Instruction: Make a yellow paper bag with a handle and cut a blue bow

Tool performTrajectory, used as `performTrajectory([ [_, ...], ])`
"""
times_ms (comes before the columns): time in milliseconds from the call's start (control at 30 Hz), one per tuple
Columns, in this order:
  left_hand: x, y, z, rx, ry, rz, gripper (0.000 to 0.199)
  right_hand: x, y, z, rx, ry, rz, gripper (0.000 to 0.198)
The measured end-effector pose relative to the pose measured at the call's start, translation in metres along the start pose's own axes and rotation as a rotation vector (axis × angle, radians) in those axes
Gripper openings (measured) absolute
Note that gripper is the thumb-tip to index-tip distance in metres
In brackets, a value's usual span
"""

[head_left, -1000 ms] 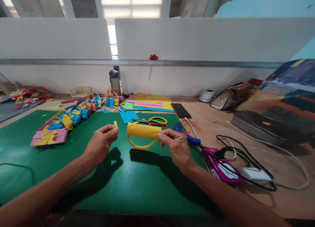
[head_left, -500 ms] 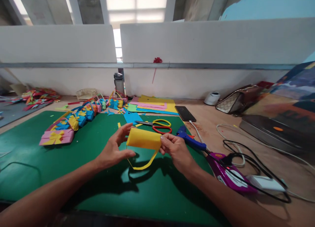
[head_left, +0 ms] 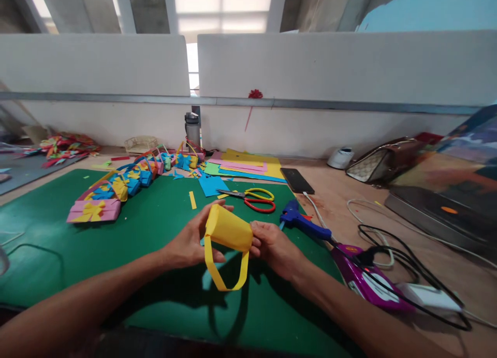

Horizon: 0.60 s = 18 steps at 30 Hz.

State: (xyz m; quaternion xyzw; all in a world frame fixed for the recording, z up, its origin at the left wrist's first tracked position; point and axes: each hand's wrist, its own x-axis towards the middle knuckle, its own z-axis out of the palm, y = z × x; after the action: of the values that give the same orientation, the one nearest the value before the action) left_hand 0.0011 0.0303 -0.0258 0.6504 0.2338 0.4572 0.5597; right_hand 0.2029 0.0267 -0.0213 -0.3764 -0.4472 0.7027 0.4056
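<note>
Left hand (head_left: 187, 243) loosely curled around the yellow paper basket (head_left: 230, 229), right hand (head_left: 276, 245) pinching its end, I should press lightly.

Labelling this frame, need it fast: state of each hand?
Left hand: cupped around the left end of the yellow paper basket; grip unclear.
Right hand: closed, pinching its right end.

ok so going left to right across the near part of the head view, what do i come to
Pink paper basket with a yellow bow → left hand → yellow paper basket → right hand → blue glue gun → purple box
</note>
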Motion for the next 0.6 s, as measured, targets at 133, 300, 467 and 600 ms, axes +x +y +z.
performTrajectory([
  [133, -0.005, 0.005, 0.014, -0.006, 0.002, 0.081, 0.070, -0.001, 0.008, 0.003, -0.055, -0.040, 0.067, 0.038],
  [300, -0.009, 0.010, 0.019, -0.029, 0.049, 0.086, 0.054, -0.001, 0.013, 0.002, -0.169, -0.044, 0.097, 0.033],
  [467, 0.001, 0.014, 0.008, -0.321, 0.291, -0.014, 0.047, -0.002, 0.011, 0.003, -0.321, 0.020, 0.002, 0.026],
  [600, 0.010, 0.015, -0.002, -0.589, 0.505, -0.285, 0.041, -0.005, 0.007, 0.007, -0.430, 0.096, -0.150, 0.018],
])
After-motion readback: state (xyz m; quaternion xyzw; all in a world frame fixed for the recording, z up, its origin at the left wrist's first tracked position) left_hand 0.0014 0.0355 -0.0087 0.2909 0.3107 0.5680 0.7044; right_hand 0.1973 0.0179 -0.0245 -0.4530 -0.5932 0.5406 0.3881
